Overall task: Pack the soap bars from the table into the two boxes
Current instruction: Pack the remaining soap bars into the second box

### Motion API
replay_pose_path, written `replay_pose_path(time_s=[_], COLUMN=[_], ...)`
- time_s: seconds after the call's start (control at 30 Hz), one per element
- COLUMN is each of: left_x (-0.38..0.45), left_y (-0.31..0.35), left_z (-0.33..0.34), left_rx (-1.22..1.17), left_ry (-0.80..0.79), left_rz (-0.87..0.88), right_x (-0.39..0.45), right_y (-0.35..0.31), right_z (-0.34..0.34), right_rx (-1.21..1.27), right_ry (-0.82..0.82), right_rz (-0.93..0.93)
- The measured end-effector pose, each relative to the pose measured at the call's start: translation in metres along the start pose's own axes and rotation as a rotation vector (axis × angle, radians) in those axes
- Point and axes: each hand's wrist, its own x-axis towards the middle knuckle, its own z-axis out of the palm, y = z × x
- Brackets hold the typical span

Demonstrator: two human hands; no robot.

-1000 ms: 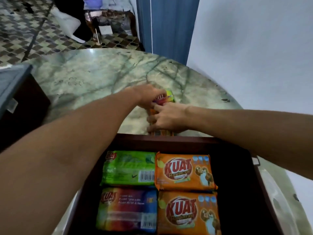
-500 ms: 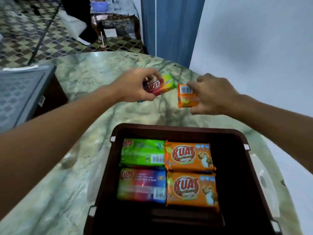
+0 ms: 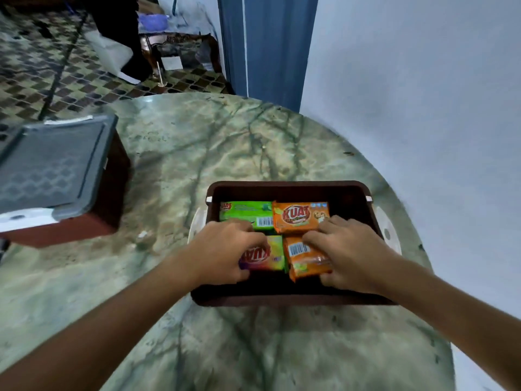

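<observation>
An open dark brown box stands on the marble table. A green soap bar and an orange soap bar lie side by side at its far end. My left hand grips a rainbow-wrapped soap bar inside the box, near side left. My right hand grips an orange soap bar with its barcode up, beside the rainbow one. Both held bars are low in the box and cover what lies beneath.
A second brown box with a grey lid sits on the table's left side. A white wall rises close on the right. A patterned floor, a blue curtain and furniture lie beyond the table's far edge.
Both hands lifted a soap bar each from the table beyond the box, carried them back towards me, and now hold them low in the box's near half.
</observation>
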Motion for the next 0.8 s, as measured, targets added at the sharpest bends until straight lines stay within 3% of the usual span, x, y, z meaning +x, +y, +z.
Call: replay_pose_path(time_s=[0.17, 0.33, 0.43, 0.5, 0.53, 0.57, 0.63, 0.67, 0.73, 0.8], left_x=[-0.005, -0.005, -0.013, -0.019, -0.019, -0.017, -0.016, -0.016, -0.016, -0.016], left_y=[0.01, 0.012, -0.001, -0.006, -0.012, -0.021, -0.035, -0.037, -0.031, -0.023], left_z=[0.008, 0.012, 0.016, 0.009, 0.008, 0.006, 0.006, 0.007, 0.011, 0.01], left_rx=[0.19, 0.138, 0.12, -0.206, -0.352, -0.477, -0.846, -1.122, -1.538, -1.618], left_ry=[0.213, 0.224, 0.349, 0.526, 0.604, 0.618, 0.497, 0.422, 0.36, 0.457], left_rz=[-0.075, -0.109, -0.127, -0.34, -0.497, -0.667, -0.935, -0.974, -0.959, -0.914], right_x=[0.017, 0.012, -0.003, -0.012, -0.017, -0.022, -0.027, -0.028, -0.027, -0.02], right_y=[-0.016, -0.013, 0.002, 0.02, 0.032, 0.046, 0.054, 0.054, 0.046, 0.034], right_z=[0.023, 0.026, 0.013, -0.001, -0.006, -0.004, 0.001, 0.008, 0.019, 0.017], right_rx=[0.051, 0.169, 0.36, 0.482, 0.578, 0.757, 1.282, 1.449, 1.545, 1.467], right_ry=[0.136, 0.137, 0.331, 0.507, 0.52, 0.459, 0.192, 0.119, 0.177, 0.246], right_rz=[-0.043, 0.012, 0.187, 0.511, 0.705, 0.892, 1.132, 1.162, 1.154, 1.154])
